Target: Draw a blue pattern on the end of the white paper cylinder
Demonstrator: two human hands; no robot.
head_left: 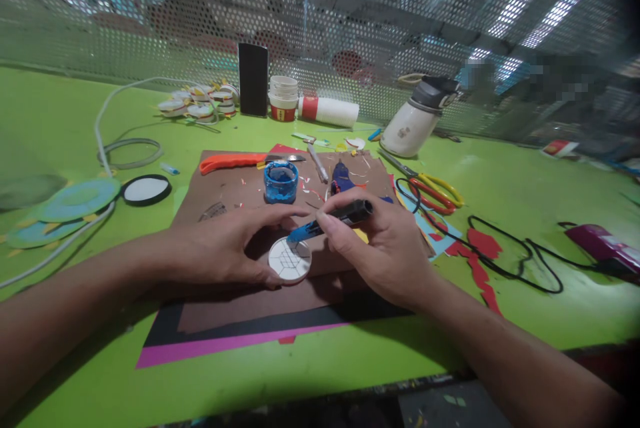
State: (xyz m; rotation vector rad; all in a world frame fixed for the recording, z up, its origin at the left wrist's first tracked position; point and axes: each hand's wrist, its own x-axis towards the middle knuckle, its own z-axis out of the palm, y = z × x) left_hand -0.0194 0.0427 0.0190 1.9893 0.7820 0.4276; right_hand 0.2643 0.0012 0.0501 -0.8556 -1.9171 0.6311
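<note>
A small white disc (290,260) with a pencilled grid of lines lies on a brown card sheet (225,198). My left hand (227,245) steadies the disc, thumb and forefinger curved round its rim. My right hand (387,248) is closed on a blue-and-black tool (330,220), which looks like a marker or paint pen. Its blue tip touches the disc's top edge. A blue pot (281,181) of paint stands just behind the hands.
An orange-handled knife (240,162), a pen (318,163), red-and-yellow scissors (430,189), a white jug (415,123), stacked paper cups (283,98), a black cable (505,248), a grey cable (107,141) and coloured paper discs (75,201) lie on the green table (500,175). Mesh screen behind.
</note>
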